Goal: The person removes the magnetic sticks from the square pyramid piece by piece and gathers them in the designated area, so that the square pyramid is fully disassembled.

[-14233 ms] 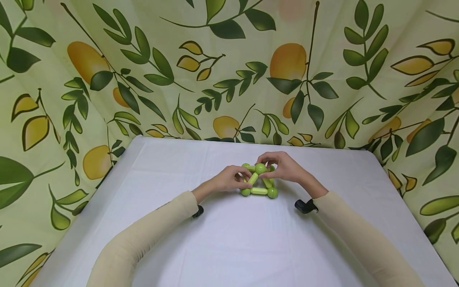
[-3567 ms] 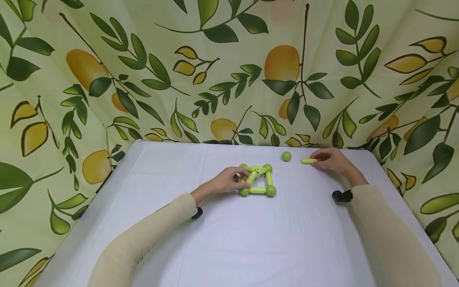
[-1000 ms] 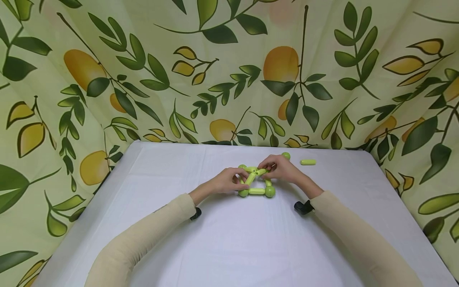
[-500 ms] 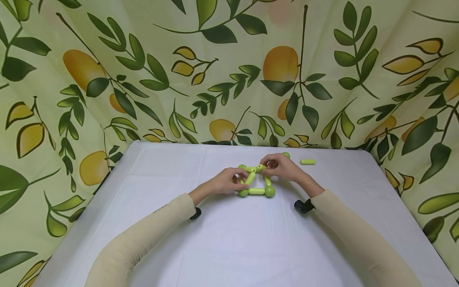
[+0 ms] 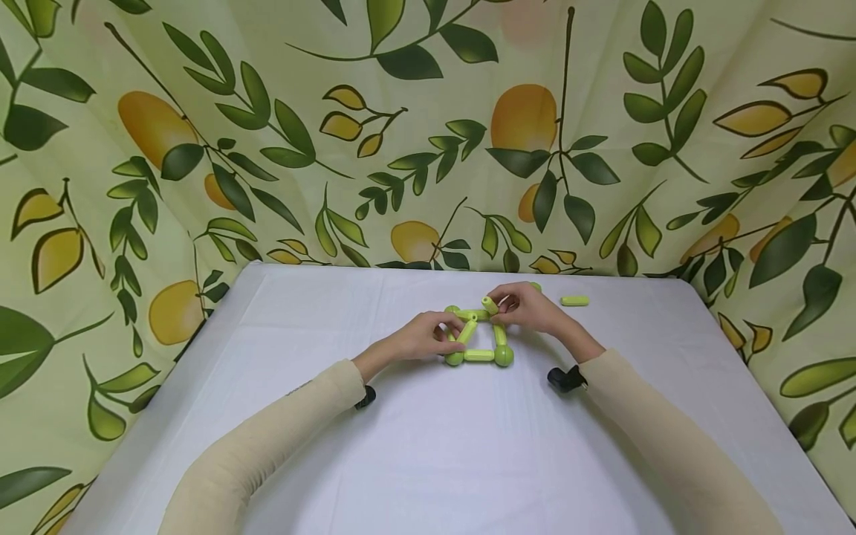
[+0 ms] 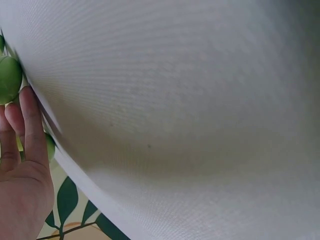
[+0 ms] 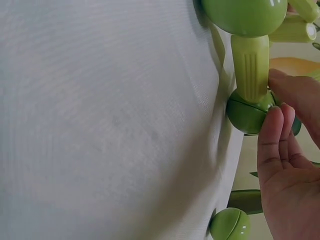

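On the white table, a square of light green toy building rods (image 5: 479, 356) and green balls (image 5: 504, 356) lies towards the back. My left hand (image 5: 424, 336) is at the square's left side and pinches a leaning rod (image 5: 467, 332). At the far right corner my right hand (image 5: 524, 307) pinches another rod (image 5: 490, 304), whose free end tilts up. The right wrist view shows that hand's fingers touching the corner ball (image 7: 248, 112). In the left wrist view, fingers lie beside a ball (image 6: 8, 80); the left grip itself is out of sight there.
A loose rod (image 5: 574, 301) lies behind and right of the right hand. One loose ball (image 7: 230, 225) rests near the table's back edge, mostly covered by the hand in the head view. Behind the table (image 5: 428, 446) hangs a leaf-and-fruit patterned curtain (image 5: 321, 208).
The right hand has raised the rod's free end up and back, away from the left hand's leaning rod. Earlier the two rod ends stood close together. The left hand stays in place.
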`<move>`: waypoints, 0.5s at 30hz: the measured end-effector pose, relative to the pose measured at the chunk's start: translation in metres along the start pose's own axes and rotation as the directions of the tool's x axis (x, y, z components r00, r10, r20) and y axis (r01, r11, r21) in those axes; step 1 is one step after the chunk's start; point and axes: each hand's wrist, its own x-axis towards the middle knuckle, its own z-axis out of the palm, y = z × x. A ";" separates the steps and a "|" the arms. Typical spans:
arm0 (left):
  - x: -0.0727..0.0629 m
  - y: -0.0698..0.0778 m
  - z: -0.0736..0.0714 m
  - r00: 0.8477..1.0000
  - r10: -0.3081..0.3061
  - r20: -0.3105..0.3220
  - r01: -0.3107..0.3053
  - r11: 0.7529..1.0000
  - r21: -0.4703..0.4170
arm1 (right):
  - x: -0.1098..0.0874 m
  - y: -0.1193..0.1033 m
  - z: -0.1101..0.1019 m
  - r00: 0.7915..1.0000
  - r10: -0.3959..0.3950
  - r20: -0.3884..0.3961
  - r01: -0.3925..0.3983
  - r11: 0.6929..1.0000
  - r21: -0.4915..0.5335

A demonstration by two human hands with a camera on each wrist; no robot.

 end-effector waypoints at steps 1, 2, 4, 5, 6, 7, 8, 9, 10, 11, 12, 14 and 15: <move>0.000 0.000 0.000 1.000 0.000 0.001 0.000 1.000 0.000 | 0.000 0.000 0.000 1.000 0.003 -0.002 -0.003 1.000 0.000; 0.000 0.000 0.000 1.000 -0.002 0.001 0.002 1.000 0.000 | 0.001 0.000 0.000 1.000 0.006 -0.006 -0.006 1.000 -0.003; -0.001 0.000 0.000 1.000 0.002 0.002 -0.002 1.000 0.000 | 0.001 0.000 0.000 1.000 0.008 -0.018 -0.008 1.000 -0.017; -0.001 0.000 -0.001 1.000 0.004 0.002 -0.004 1.000 0.000 | 0.002 0.000 0.000 1.000 0.007 -0.026 -0.007 1.000 -0.027; -0.001 -0.001 -0.001 1.000 0.008 0.002 -0.008 1.000 0.001 | 0.002 0.000 0.000 0.999 0.004 -0.033 -0.005 0.999 -0.036; 0.000 -0.002 -0.001 1.000 0.014 0.001 -0.014 1.000 0.001 | 0.002 0.000 0.000 0.999 0.002 -0.038 -0.003 0.999 -0.044; 0.000 -0.002 0.000 1.000 0.018 -0.001 -0.018 1.000 -0.001 | 0.003 0.000 0.000 0.999 -0.002 -0.042 0.000 0.999 -0.053; 0.000 -0.002 0.000 1.000 0.024 -0.002 -0.024 1.000 -0.004 | 0.003 0.000 0.000 0.999 -0.006 -0.044 0.003 0.998 -0.059; 0.000 -0.003 0.000 0.999 0.035 -0.003 -0.035 0.999 0.001 | 0.003 0.000 0.000 0.999 -0.009 -0.046 0.006 0.998 -0.066; 0.000 -0.003 0.000 0.999 0.038 -0.003 -0.038 0.999 0.002 | 0.003 0.000 -0.001 0.999 -0.012 -0.047 0.008 0.997 -0.070; 0.000 -0.003 0.000 0.999 0.041 -0.003 -0.041 0.999 0.001 | 0.003 0.000 -0.001 0.999 -0.016 -0.046 0.012 0.997 -0.075; 0.000 -0.002 0.000 0.999 0.040 -0.001 -0.040 0.999 -0.001 | 0.002 0.001 -0.002 0.999 -0.019 -0.047 0.015 0.996 -0.086; 0.000 -0.001 0.000 0.999 0.039 0.001 -0.039 0.999 0.000 | 0.002 0.001 -0.002 0.999 -0.020 -0.047 0.015 0.996 -0.088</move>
